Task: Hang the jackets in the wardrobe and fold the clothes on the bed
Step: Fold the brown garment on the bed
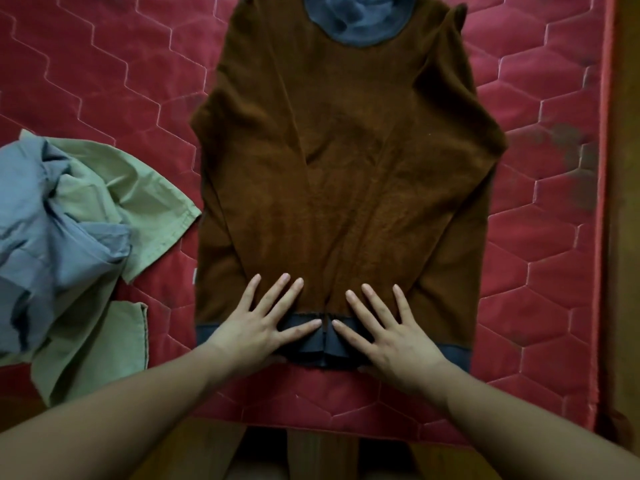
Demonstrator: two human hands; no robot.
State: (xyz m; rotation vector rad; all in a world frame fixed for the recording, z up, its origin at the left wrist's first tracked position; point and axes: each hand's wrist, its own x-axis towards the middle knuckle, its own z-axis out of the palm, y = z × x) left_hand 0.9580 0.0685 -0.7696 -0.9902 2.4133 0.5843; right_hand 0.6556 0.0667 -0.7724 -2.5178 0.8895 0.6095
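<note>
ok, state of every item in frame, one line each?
brown sweater: spread flat on the bed, both sleeves folded in over the body
left hand: open, palm pressed flat on the sweater's hem
right hand: open, palm flat on the hem
green and blue clothes: crumpled pile, unfolded
red mattress: bare, quilted

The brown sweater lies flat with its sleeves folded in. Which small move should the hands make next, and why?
Probably grip the grey hem band and fold it up toward the grey collar. The brown sweater already lies flat with sleeves crossed inward, and the left hand and right hand rest open at that hem.
</note>
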